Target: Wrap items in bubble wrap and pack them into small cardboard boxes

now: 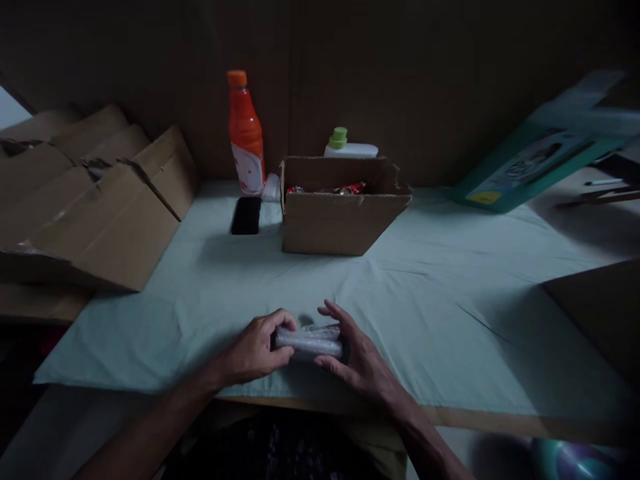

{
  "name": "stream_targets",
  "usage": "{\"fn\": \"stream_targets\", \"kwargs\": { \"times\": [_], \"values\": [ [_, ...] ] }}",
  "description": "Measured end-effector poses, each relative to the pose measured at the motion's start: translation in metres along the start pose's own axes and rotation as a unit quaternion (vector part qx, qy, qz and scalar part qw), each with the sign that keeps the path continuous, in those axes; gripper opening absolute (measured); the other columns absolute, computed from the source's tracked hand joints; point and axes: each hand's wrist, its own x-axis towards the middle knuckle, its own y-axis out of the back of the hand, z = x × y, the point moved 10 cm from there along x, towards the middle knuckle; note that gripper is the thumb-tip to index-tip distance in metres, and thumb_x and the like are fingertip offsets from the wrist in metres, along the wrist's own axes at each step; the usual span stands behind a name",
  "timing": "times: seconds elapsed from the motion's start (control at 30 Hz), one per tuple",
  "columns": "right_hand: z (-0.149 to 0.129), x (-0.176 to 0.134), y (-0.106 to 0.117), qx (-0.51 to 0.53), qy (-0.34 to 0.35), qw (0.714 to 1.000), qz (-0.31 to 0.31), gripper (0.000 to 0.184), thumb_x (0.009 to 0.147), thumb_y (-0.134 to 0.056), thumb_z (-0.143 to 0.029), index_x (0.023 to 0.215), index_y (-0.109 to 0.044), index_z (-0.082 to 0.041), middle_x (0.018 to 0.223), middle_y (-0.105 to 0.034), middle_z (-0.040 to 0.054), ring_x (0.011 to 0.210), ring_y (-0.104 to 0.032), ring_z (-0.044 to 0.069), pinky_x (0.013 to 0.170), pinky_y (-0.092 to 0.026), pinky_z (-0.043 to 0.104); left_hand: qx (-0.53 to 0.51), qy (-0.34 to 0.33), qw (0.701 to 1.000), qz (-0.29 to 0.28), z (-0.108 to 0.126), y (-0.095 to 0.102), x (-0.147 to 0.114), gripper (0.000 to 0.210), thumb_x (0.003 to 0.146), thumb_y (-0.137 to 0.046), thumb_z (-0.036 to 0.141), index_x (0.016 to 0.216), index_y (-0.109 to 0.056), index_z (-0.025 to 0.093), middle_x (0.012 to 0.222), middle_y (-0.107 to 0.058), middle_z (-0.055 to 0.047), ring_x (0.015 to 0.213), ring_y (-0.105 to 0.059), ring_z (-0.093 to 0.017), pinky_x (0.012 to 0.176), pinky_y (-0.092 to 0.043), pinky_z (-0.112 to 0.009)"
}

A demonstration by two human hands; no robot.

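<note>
So, nearest first: there's a bubble-wrapped bundle (309, 345) at the near edge of the counter (215, 280), which has a pale green cloth over it. The left hand (265, 343) is curled around one end, thumb and fingers gripping it. The right hand (361, 357) is spread pretty wide round the other end; can't tell how firmly it touches.

Off to the right there's a dark cardboard panel (600, 313), and a bunch of cardboard boxes (100, 220) crowds the left. Straight ahead sits an open box (325, 225) with shiny red packets (355, 189) inside, a black phone (246, 215) just left of it. Behind the phone stands an orange bottle (246, 130). The box blocks most of a white bottle (353, 151) with a green cap. Far right, a blurry teal jug (525, 160).
</note>
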Motion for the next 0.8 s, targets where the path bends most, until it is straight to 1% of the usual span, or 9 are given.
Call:
{"fn": "stream_targets", "kwargs": {
  "times": [0.03,0.1,0.23,0.33,0.47,0.53,0.6,0.7,0.8],
  "values": [
    [0.002,-0.002,0.002,0.031,-0.018,0.999,-0.002,0.079,0.086,-0.07,-0.049,0.151,-0.035,-0.022,0.137,-0.06,0.0153,0.105,-0.067,0.024,0.088,-0.055,0.037,-0.027,0.019,0.999,-0.006,-0.001,-0.003,-0.003,0.022,0.075,-0.059,0.025,0.097,-0.058,0.021,0.089,-0.064,0.0,0.081,-0.06,-0.017,0.074,-0.048,-0.029],
    [0.005,-0.002,0.007,0.055,-0.046,0.997,-0.004,0.066,0.086,-0.068,-0.051,0.142,-0.048,-0.021,0.122,-0.068,0.0114,0.097,-0.068,0.022,0.082,-0.055,0.033,-0.067,0.04,0.997,-0.007,-0.005,-0.009,-0.007,0.024,0.075,-0.06,0.029,0.097,-0.057,0.02,0.079,-0.059,0.003,0.071,-0.054,-0.014,0.065,-0.043,-0.025],
    [0.006,0.003,0.012,-0.015,-0.065,0.998,-0.02,0.034,0.089,-0.06,-0.048,0.102,-0.068,-0.018,0.084,-0.071,0.0052,0.073,-0.065,0.019,0.066,-0.049,0.028,-0.075,0.057,0.995,0.011,-0.015,-0.014,0.0,0.031,0.078,-0.06,0.028,0.107,-0.06,0.018,0.084,-0.066,0.0,0.074,-0.06,-0.016,0.067,-0.048,-0.027],
    [0.015,0.005,0.024,-0.106,-0.081,0.991,0.001,0.029,0.089,-0.056,-0.043,0.098,-0.067,-0.017,0.075,-0.069,0.0042,0.064,-0.061,0.018,0.06,-0.045,0.028,0.044,-0.053,0.989,0.131,0.017,0.026,0.015,0.044,0.081,-0.064,0.028,0.123,-0.058,0.019,0.115,-0.069,-0.009,0.106,-0.065,-0.025,0.093,-0.052,-0.038],
    [0.028,0.004,0.039,-0.172,-0.104,0.98,0.003,0.03,0.09,-0.052,-0.042,0.096,-0.068,-0.017,0.07,-0.068,0.0033,0.06,-0.061,0.018,0.057,-0.042,0.028,0.24,-0.239,0.882,0.328,0.098,0.095,0.033,0.057,0.086,-0.067,0.025,0.14,-0.049,0.021,0.146,-0.052,-0.014,0.141,-0.043,-0.032,0.118,-0.036,-0.052],
    [0.028,0.003,0.048,-0.183,-0.108,0.977,-0.001,0.031,0.09,-0.051,-0.043,0.095,-0.07,-0.017,0.069,-0.069,0.0033,0.06,-0.061,0.018,0.056,-0.043,0.027,0.285,-0.256,0.847,0.369,0.119,0.118,0.052,0.06,0.084,-0.068,0.02,0.141,-0.049,0.02,0.153,-0.043,-0.016,0.147,-0.034,-0.034,0.12,-0.032,-0.056],
    [0.021,0.001,0.061,-0.183,-0.103,0.978,-0.003,0.032,0.09,-0.052,-0.043,0.095,-0.071,-0.018,0.069,-0.07,0.0027,0.059,-0.062,0.017,0.056,-0.045,0.027,0.29,-0.254,0.841,0.378,0.125,0.13,0.071,0.043,0.084,-0.066,0.015,0.126,-0.062,0.019,0.155,-0.04,-0.016,0.147,-0.035,-0.037,0.117,-0.035,-0.058],
    [0.007,-0.003,0.101,-0.178,-0.095,0.979,0.021,0.034,0.091,-0.055,-0.049,0.098,-0.074,-0.021,0.074,-0.073,0.0026,0.06,-0.065,0.017,0.057,-0.05,0.026,0.254,-0.265,0.851,0.376,0.118,0.126,0.08,0.015,0.087,-0.06,0.01,0.095,-0.071,0.018,0.156,-0.038,-0.015,0.144,-0.039,-0.036,0.115,-0.039,-0.058],
    [-0.015,-0.003,0.173,-0.223,-0.083,0.963,0.125,0.046,0.086,-0.057,-0.066,0.097,-0.076,-0.025,0.081,-0.077,0.0043,0.062,-0.069,0.02,0.056,-0.054,0.029,0.202,-0.272,0.862,0.376,0.103,0.113,0.072,0.014,0.091,-0.058,0.011,0.095,-0.069,0.018,0.162,-0.03,-0.014,0.145,-0.04,-0.034,0.111,-0.046,-0.053]
  ]
}}
